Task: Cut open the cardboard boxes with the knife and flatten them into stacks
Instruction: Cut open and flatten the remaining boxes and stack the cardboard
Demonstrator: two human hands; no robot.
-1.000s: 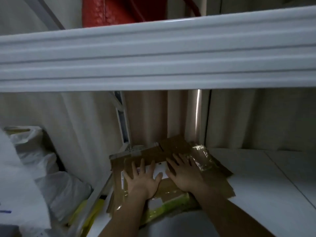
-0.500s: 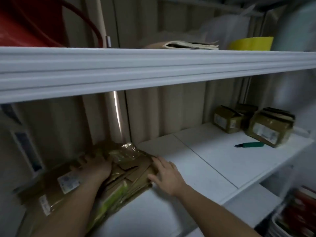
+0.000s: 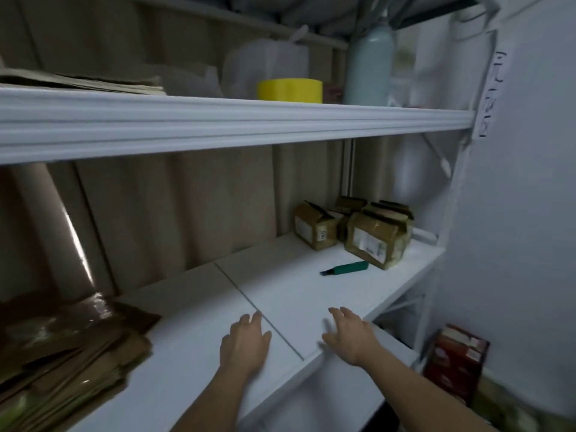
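Now both hands have come off the stack of flattened cardboard (image 3: 71, 353), which half a second ago they were pressing down at the left end of the shelf (image 3: 311, 294). The stack lies there on its own, loose and a little splayed, with a glossy strip of tape on its top sheet. I take that to mean one box is finished and the person is turning to the next.

From the head camera, the only view, the left hand (image 3: 244, 344) hovers over or rests lightly on the bare shelf near its front edge, just left of the seam between the two shelf boards; fingers loosely spread, palm down, holding nothing. The right hand (image 3: 349, 336) is just right of that seam, also near the front edge, fingers spread and slightly blurred, empty too. Whether either palm actually touches the shelf I cannot tell.

Toward the right end of the shelf lies the knife (image 3: 347, 268), green-handled, blade pointing left, well apart from both hands. Just behind it stand the uncut boxes: a taped box (image 3: 375, 241) with a white label nearest the knife, and another box (image 3: 314, 227) to its left near the back edge, with more partly hidden behind them. The likely next move is a reach rightward for the knife.
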